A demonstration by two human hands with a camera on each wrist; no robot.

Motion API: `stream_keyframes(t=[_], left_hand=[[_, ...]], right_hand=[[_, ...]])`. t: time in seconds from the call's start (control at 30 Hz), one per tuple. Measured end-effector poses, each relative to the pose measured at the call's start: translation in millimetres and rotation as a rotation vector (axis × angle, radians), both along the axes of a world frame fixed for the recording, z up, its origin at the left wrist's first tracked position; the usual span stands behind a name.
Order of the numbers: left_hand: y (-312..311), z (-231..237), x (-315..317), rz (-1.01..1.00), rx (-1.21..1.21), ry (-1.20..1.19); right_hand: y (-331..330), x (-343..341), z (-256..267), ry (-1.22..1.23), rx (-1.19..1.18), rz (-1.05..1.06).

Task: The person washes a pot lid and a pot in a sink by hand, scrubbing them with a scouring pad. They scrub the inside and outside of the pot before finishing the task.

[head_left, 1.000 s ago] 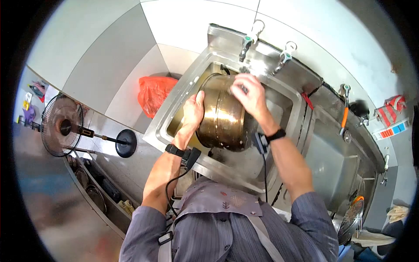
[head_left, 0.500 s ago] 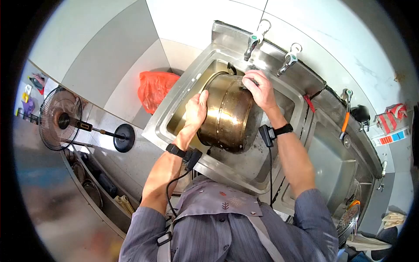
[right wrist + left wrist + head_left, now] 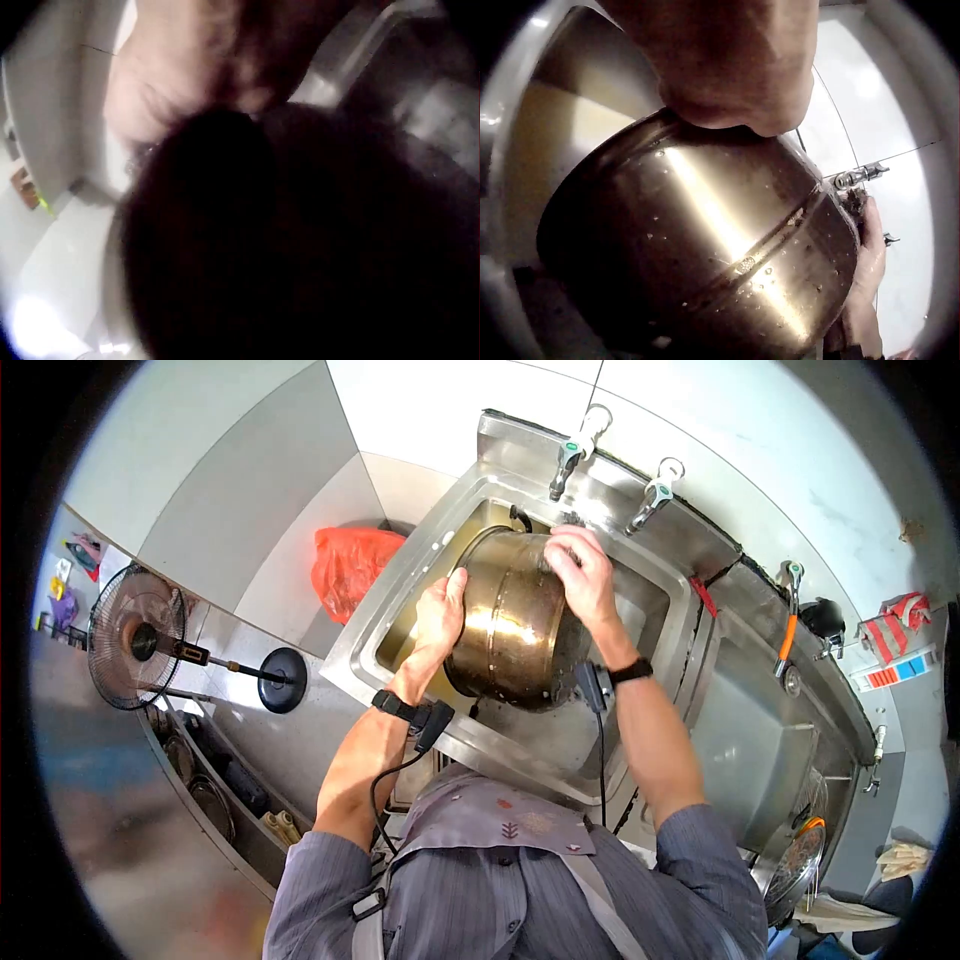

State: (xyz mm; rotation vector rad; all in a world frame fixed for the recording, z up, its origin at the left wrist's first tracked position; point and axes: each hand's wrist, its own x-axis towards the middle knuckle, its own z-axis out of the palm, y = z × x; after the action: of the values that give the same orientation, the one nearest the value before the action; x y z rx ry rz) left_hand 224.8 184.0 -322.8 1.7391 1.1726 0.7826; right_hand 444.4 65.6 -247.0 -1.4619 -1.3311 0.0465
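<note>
A large brownish metal pot (image 3: 505, 622) lies tilted on its side in the left sink basin, with its mouth to the left. At its rim, my left hand (image 3: 438, 614) grips the wall, thumb on the outside and the other fingers hidden. My right hand (image 3: 588, 578) is at the far upper side of the pot, close to the base edge, its fingers bent. In the left wrist view, a dark wiry scouring pad (image 3: 853, 201) shows between that hand and the pot. A black handle (image 3: 520, 517) sticks out near the rim. The right wrist view is mostly dark.
Two taps, a left tap (image 3: 570, 455) and a right tap (image 3: 655, 495), project over the basin. A second basin (image 3: 750, 710) adjoins on the right, with an orange-handled sprayer (image 3: 790, 625) above it. Left are a red plastic bag (image 3: 352, 572) and a standing fan (image 3: 135, 638).
My right hand has shifted along the pot's upper side toward the base edge, with small back-and-forth movement. The left hand keeps its grip at the rim, and the pot lies nearly as before.
</note>
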Motion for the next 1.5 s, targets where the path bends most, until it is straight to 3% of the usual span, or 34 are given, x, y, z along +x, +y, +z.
stream_keyframes(t=[0.07,0.17,0.23,0.27,0.4,0.5,0.6,0.73,0.8,0.83,0.9,0.93,0.97,1.1,1.13,1.2,1.23,1.27,1.33,1.43,1.47,1.5], left_hand=[[10,-8,-3,0.018,0.033,-0.008],[11,-20,-10,0.028,0.022,-0.039],[13,-17,-8,0.025,-0.042,-0.054],[10,-14,-7,0.021,-0.042,-0.056],[6,-16,-1,0.027,-0.01,-0.07],[-1,-7,-1,0.027,0.01,-0.028],[-7,0,-9,0.028,-0.011,-0.019],[1,-23,-8,0.004,-0.053,-0.082],[-5,-11,-6,-0.101,-0.324,-0.257],[-22,25,-11,-0.164,-0.47,-0.264],[-32,22,-3,-0.182,-0.426,-0.304],[-39,19,1,-0.188,-0.395,-0.335],[-52,40,3,-0.163,-0.408,-0.317],[-56,6,14,-0.193,-0.426,-0.401],[-56,8,13,-0.193,-0.419,-0.405],[-59,12,13,-0.18,-0.471,-0.424],[-57,14,11,-0.209,-0.484,-0.381],[-63,19,8,-0.215,-0.496,-0.375],[-70,34,10,-0.228,-0.485,-0.331],[-75,31,14,-0.247,-0.454,-0.383],[-80,33,14,-0.263,-0.455,-0.362],[-85,42,16,-0.234,-0.416,-0.326]], right_hand=[[2,-8,1,0.007,0.019,0.007],[-40,-57,-10,-0.283,0.056,-0.013],[-71,-96,-19,-0.623,0.156,0.128],[-87,-114,-22,-0.672,0.12,0.122],[-71,-69,-26,-0.725,0.133,0.18],[-18,-15,-6,-0.064,-0.057,0.026],[11,25,-1,0.0,-0.131,0.089],[-46,-41,10,-0.343,-0.08,0.076],[-79,-78,-12,-0.693,-0.028,0.213],[-91,-89,-6,-0.689,-0.058,0.239],[-93,-80,-4,-0.673,-0.02,0.273],[-87,-68,6,-0.733,-0.073,0.182],[-73,-49,11,-0.655,-0.074,0.153],[-26,17,23,-0.223,-0.241,0.042],[-28,10,24,-0.228,-0.235,0.044],[-49,-25,22,-0.501,-0.064,0.025],[-67,-51,27,-0.656,-0.101,0.067],[-84,-81,21,-0.687,-0.262,0.05],[-104,-107,8,-0.73,-0.101,0.094],[-97,-80,13,-0.786,-0.097,0.054],[-88,-60,20,-0.864,-0.256,0.079],[-69,-30,18,-0.791,-0.201,0.041]])
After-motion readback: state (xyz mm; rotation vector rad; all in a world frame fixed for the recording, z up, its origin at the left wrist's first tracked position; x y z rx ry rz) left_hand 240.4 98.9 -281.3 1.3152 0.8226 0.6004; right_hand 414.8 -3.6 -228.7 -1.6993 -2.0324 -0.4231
